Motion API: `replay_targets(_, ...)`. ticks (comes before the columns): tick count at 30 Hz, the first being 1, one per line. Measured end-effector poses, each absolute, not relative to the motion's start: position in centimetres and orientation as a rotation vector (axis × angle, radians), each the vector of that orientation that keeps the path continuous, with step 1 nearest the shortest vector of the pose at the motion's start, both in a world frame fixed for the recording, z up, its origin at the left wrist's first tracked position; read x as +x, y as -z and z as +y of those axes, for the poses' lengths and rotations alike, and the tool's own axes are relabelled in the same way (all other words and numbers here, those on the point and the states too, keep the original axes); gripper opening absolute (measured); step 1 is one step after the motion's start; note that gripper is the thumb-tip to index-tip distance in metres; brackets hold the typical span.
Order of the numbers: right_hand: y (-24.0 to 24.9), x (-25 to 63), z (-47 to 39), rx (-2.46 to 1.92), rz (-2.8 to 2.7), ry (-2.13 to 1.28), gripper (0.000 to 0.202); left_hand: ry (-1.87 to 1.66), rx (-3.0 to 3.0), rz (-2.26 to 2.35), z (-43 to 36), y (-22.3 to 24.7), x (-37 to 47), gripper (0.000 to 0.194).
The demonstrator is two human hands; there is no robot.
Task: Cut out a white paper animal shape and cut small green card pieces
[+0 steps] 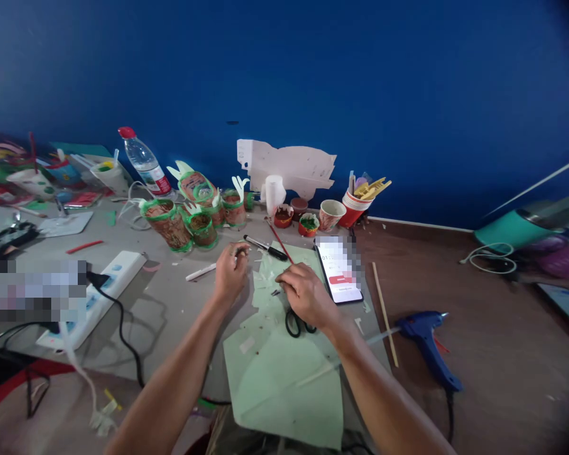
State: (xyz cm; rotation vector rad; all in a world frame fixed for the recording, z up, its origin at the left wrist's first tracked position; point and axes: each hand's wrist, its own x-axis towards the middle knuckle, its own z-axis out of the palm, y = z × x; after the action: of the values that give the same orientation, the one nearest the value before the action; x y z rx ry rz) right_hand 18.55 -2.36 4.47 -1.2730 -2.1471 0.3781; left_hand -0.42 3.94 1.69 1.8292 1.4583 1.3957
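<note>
My left hand (232, 268) is raised over the grey table beside a white pen (201, 272), its fingers curled together; whatever is between them is too small to make out. My right hand (306, 291) hovers over pale green paper (284, 385), fingers bent and pressed together, their tips partly hidden. Black-handled scissors (294, 323) lie just below my right hand. Between the hands are small paper scraps (265, 277), a black marker (271, 248) and a thin red brush (281, 241).
Brown-and-green painted cups (168, 226), a water bottle (145, 163) and paint cups (308, 224) line the back. A phone (337, 268), wooden stick (385, 316) and blue glue gun (429, 344) lie right. A power strip (118, 272) is left.
</note>
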Motion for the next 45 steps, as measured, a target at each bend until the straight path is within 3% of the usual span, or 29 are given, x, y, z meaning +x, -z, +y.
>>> replay_targets(12,-4.9,18.3,-3.1,-1.182,-2.513,-0.475,0.025,-1.430,1.799,1.401,4.4,-1.5,-0.6,0.021)
replay_targets(21,-4.5,18.3,-4.1,-1.078,-2.686,-0.531,0.038,-1.447,1.878,1.397,4.4,-1.3,-0.3,0.022)
replay_targets(32,-4.1,17.9,-3.3,-1.151,-2.584,-0.553,0.031,-1.441,1.955,1.402,4.4,-1.4,-0.2,0.023)
replay_targets(45,-2.5,17.6,-2.0,-1.440,-2.233,-0.259,0.023,-1.404,1.984,1.522,4.8,-1.6,-1.0,0.023)
